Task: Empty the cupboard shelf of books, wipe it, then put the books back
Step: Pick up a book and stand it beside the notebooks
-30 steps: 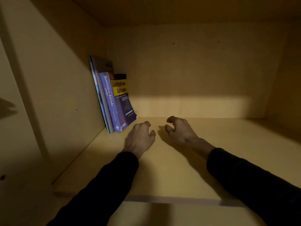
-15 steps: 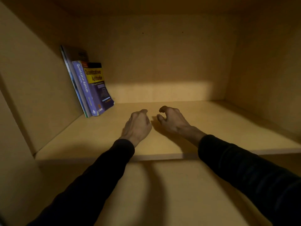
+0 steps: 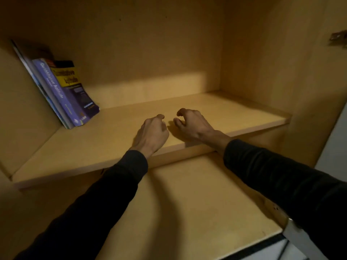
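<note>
At the centre of the frame, both hands hover over the front part of the pale wooden cupboard shelf (image 3: 234, 113), close together but apart. The left hand (image 3: 152, 134) has its fingers (image 3: 160, 117) curled loosely downward and grips nothing. The right hand (image 3: 191, 124) is likewise clawed, fingers bent with thumb and forefinger parted, and holds nothing. Both arms wear dark long sleeves (image 3: 116, 184) reaching in from the lower edge.

In the upper left of the frame, a small group of upright books (image 3: 56, 94) leans against the cupboard's left wall at the back of the shelf. The outermost is a purple and yellow paperback (image 3: 75, 87) titled "Quantitative Aptitude"; the thinner ones behind it are blurred, so their count is unclear.

A lower wooden shelf (image 3: 197, 203) fills the bottom of the frame. A metal hinge (image 3: 338, 39) shows at the upper right.
</note>
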### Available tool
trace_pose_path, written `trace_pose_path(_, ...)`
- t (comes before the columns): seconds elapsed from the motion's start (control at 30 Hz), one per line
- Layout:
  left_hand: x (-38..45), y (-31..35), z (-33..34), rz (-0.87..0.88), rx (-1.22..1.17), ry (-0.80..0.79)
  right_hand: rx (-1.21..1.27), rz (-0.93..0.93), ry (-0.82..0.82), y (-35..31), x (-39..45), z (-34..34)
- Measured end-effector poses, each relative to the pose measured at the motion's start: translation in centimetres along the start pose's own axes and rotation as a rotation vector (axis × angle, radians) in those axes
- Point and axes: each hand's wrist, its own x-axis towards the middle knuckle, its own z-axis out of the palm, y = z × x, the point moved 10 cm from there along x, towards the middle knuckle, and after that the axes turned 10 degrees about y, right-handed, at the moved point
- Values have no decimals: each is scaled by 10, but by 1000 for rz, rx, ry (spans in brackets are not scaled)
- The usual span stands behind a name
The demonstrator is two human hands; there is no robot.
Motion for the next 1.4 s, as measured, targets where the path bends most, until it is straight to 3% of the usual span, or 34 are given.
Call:
trace_pose_path(0.53, -69, 142, 48, 293, -223, -8, -168, 191, 127, 87, -113, -93)
trace_pose_path(0.97, -184, 226, 124, 358, -239, -239, -238, 380, 52, 180, -254, -125)
trace_pose_path(1.2, -257, 247, 154, 349, -271, -331, -294, 403, -4, 204, -338, -135)
trace_pose_path(1.4, -314, 278, 177, 438, -296, -427, -349, 488, -59, 225, -411, -145)
